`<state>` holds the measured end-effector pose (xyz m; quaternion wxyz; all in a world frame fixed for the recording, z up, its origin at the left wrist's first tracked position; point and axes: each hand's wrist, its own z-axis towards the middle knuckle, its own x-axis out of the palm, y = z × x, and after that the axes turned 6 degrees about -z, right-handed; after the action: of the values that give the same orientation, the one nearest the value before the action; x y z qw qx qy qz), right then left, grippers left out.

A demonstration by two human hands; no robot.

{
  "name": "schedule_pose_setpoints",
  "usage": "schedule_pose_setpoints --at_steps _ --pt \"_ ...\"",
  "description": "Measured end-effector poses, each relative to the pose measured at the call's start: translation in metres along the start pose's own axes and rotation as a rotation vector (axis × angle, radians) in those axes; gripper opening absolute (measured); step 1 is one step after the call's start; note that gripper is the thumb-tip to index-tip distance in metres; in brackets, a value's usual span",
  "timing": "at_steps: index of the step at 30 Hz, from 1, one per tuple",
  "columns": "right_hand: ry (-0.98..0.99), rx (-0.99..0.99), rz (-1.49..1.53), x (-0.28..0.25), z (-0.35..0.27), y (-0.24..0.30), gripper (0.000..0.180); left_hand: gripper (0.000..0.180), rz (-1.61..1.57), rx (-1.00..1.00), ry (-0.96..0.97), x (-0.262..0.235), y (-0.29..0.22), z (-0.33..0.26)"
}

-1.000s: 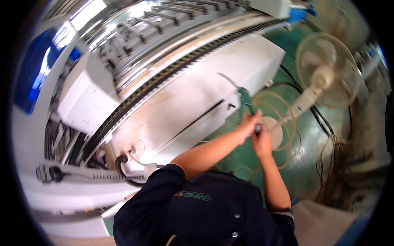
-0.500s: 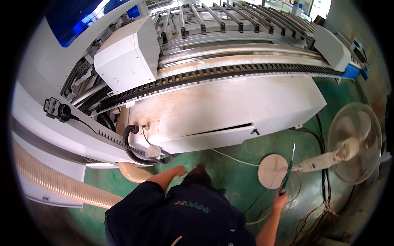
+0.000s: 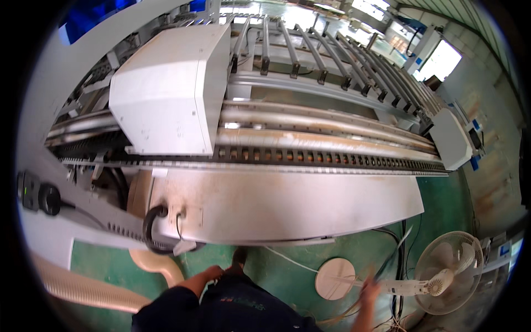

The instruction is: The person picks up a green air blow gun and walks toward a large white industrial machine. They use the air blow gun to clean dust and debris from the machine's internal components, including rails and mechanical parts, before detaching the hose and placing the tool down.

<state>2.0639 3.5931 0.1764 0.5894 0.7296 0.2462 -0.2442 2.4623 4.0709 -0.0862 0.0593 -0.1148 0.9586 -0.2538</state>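
My right hand (image 3: 369, 290), smeared by motion, is closed round the grip of a slim dark tool with a long thin pale tip (image 3: 402, 241). The tip points away and to the right, above the floor beside the fan's stand. Blur hides the tool's exact kind. My left hand (image 3: 213, 272) is in front of my body at the left, near my dark clothing and apart from the machine. Its fingers do not show clearly, and nothing can be made out in it. The machine's long white cover (image 3: 287, 207) lies beyond both hands.
A standing fan (image 3: 445, 271) with a round base (image 3: 334, 278) is at the right, beside black cables (image 3: 402, 260). At the left are a beige ribbed hose (image 3: 94, 290) and a control box (image 3: 40, 196). A white housing (image 3: 166, 94) and cable chain (image 3: 310, 157) stretch across the machine.
The view has tilted up, showing more of the machine and far wall. My right hand has swung the tool, whose tip now leans farther right. My left hand has drawn nearer my body.
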Motion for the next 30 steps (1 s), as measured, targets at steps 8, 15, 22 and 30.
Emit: schedule_pose_setpoints --at_steps 8,15,22,30 --pt "-0.162 -1.599 0.068 0.063 -0.035 0.736 0.023 0.038 0.216 0.279 -0.053 -0.026 0.029 0.012" --pt "-0.235 -2.073 -0.119 0.21 -0.127 0.779 0.026 0.034 0.079 0.344 -0.261 -0.034 0.046 -0.043" --pt "0.005 -1.58 -0.402 0.163 0.088 0.405 0.02 0.042 0.292 0.291 -0.018 -0.048 0.032 0.007" --pt "0.002 0.173 0.025 0.03 -0.155 -0.154 0.014 0.033 0.351 -0.099 0.188 -0.07 -0.024 0.019"
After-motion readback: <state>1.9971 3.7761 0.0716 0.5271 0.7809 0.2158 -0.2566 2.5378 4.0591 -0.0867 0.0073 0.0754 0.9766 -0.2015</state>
